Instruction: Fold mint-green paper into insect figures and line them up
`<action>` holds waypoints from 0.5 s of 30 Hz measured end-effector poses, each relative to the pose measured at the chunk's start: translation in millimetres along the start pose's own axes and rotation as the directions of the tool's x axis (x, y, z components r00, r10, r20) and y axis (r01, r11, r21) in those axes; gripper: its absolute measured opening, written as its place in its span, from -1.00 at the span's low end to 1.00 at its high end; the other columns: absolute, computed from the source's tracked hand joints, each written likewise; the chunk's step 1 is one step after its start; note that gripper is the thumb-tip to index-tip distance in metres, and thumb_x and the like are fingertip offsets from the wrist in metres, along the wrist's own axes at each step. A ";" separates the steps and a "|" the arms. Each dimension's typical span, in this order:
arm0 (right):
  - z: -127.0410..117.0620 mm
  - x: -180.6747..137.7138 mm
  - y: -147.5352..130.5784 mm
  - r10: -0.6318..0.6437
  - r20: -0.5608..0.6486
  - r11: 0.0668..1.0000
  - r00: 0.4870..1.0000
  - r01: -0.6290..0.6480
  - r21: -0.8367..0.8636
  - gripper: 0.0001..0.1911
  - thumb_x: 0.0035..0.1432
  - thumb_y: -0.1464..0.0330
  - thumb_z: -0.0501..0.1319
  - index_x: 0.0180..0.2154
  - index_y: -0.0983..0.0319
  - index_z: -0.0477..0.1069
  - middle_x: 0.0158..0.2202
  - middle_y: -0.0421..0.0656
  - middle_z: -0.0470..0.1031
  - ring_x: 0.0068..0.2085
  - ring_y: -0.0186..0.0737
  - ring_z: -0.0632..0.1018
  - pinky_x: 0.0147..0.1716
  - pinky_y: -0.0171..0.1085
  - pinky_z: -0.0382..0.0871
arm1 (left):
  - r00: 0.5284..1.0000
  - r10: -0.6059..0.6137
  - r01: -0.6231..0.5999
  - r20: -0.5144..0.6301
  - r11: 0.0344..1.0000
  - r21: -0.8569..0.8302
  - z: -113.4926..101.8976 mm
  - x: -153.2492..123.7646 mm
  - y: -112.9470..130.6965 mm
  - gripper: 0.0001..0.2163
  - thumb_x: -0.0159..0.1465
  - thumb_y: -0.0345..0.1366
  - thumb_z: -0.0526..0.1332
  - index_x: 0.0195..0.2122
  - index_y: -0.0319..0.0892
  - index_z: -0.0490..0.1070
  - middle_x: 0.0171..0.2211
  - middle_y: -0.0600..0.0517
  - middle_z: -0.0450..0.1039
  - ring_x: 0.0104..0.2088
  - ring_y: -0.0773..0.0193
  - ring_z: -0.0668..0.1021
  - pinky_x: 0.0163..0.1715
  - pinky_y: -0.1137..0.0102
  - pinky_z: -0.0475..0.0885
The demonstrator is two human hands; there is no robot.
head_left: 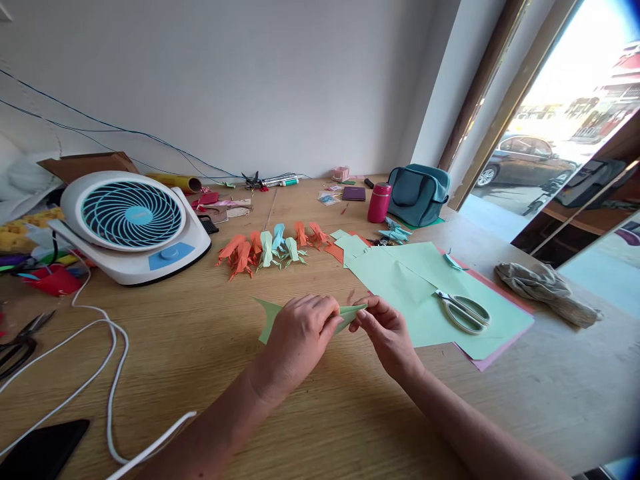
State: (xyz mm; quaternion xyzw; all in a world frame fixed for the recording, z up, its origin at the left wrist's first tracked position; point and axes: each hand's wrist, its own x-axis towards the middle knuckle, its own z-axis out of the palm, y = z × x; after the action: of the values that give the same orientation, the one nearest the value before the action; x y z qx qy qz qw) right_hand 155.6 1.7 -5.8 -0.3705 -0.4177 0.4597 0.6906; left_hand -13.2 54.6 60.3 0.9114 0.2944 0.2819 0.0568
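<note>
A partly folded piece of light green paper point(270, 319) is held between both hands above the wooden table. My left hand point(306, 333) is closed around its middle, thumb and fingers pinching it and hiding much of the folds. With thumb and fingertips, my right hand point(384, 327) pinches the narrow pointed end. Beyond the hands stand several folded paper figures in orange point(242, 259), green point(267, 251) and blue point(279, 236). To the right, large light green sheets point(400, 300) lie over pink and orange ones, with white-handled scissors point(465, 313) on top.
A white fan point(135, 220) stands at the left, its cable point(114, 333) looping across the table. Black scissors point(23, 343) and a dark flat object point(47, 450) lie near the left edge. A pink flask point(379, 203), teal bag point(420, 193) and crumpled cloth point(545, 290) are to the right.
</note>
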 end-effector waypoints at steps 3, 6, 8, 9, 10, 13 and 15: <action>0.4 0.8 -0.4 0.004 -0.023 1.000 1.000 -0.004 0.000 -0.87 0.16 0.26 0.38 -0.28 0.15 0.51 -0.42 -0.25 0.47 -0.39 -0.28 0.51 -0.27 -0.24 0.42 | 1.000 -0.004 0.004 0.004 1.000 -0.001 0.5 -0.1 -0.4 -0.86 0.29 -0.44 0.23 -0.37 -0.13 0.30 -0.45 0.14 0.43 -0.42 0.31 0.46 -0.38 0.40 0.23; 0.4 1.0 -0.8 0.015 -0.033 1.000 0.999 -0.014 0.012 -0.85 0.14 0.26 0.39 -0.29 0.16 0.50 -0.43 -0.25 0.47 -0.40 -0.28 0.51 -0.28 -0.24 0.43 | 1.000 -0.016 0.016 0.009 1.000 -0.014 0.4 -0.2 0.0 -0.86 0.29 -0.44 0.23 -0.37 -0.13 0.30 -0.45 0.14 0.44 -0.41 0.31 0.47 -0.37 0.40 0.25; 0.5 0.8 -1.3 0.022 -0.033 1.000 0.999 -0.022 0.022 -0.85 0.14 0.26 0.40 -0.30 0.16 0.50 -0.44 -0.26 0.47 -0.40 -0.29 0.50 -0.28 -0.25 0.42 | 1.000 -0.020 0.021 0.013 1.000 -0.022 0.1 -0.2 0.3 -0.86 0.28 -0.44 0.24 -0.37 -0.13 0.30 -0.45 0.14 0.44 -0.41 0.31 0.47 -0.37 0.40 0.26; 0.7 0.7 -1.7 0.026 -0.034 0.999 0.999 -0.025 0.024 -0.85 0.14 0.26 0.39 -0.30 0.16 0.50 -0.45 -0.26 0.47 -0.40 -0.30 0.50 -0.28 -0.26 0.41 | 1.000 -0.022 0.022 0.014 0.999 -0.023 -0.2 -0.2 0.4 -0.86 0.28 -0.44 0.24 -0.37 -0.13 0.30 -0.45 0.14 0.45 -0.41 0.31 0.47 -0.37 0.40 0.26; 0.8 0.6 -2.3 0.030 -0.034 0.999 0.999 -0.029 0.022 -0.85 0.15 0.25 0.39 -0.31 0.16 0.50 -0.46 -0.25 0.47 -0.40 -0.29 0.50 -0.28 -0.25 0.41 | 1.000 -0.022 0.023 0.014 0.999 -0.023 -0.4 -0.2 0.4 -0.86 0.28 -0.44 0.24 -0.37 -0.13 0.30 -0.45 0.14 0.45 -0.41 0.31 0.48 -0.37 0.40 0.26; 1.5 0.6 -3.9 0.032 -0.037 0.999 0.999 -0.032 0.013 -0.82 0.16 0.20 0.37 -0.31 0.17 0.51 -0.48 -0.24 0.48 -0.40 -0.27 0.50 -0.28 -0.23 0.42 | 1.000 -0.024 0.024 0.012 1.000 -0.020 -0.7 -0.6 0.1 -0.87 0.27 -0.45 0.24 -0.37 -0.13 0.30 -0.45 0.14 0.45 -0.41 0.31 0.48 -0.37 0.40 0.26; 2.0 1.0 -4.7 0.031 -0.042 0.999 0.999 -0.030 0.016 -0.81 0.15 0.19 0.38 -0.32 0.17 0.52 -0.48 -0.23 0.49 -0.41 -0.27 0.50 -0.28 -0.23 0.42 | 1.000 -0.016 0.016 0.006 1.000 -0.014 -0.7 -1.2 0.2 -0.87 0.27 -0.45 0.24 -0.37 -0.13 0.30 -0.45 0.14 0.45 -0.41 0.31 0.47 -0.37 0.40 0.26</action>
State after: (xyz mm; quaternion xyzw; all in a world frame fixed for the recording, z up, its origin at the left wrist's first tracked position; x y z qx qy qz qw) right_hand 155.4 1.4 -0.6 -0.3813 -0.3938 0.4654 0.6950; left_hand -14.4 53.7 60.3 0.9094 0.2996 0.2806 0.0666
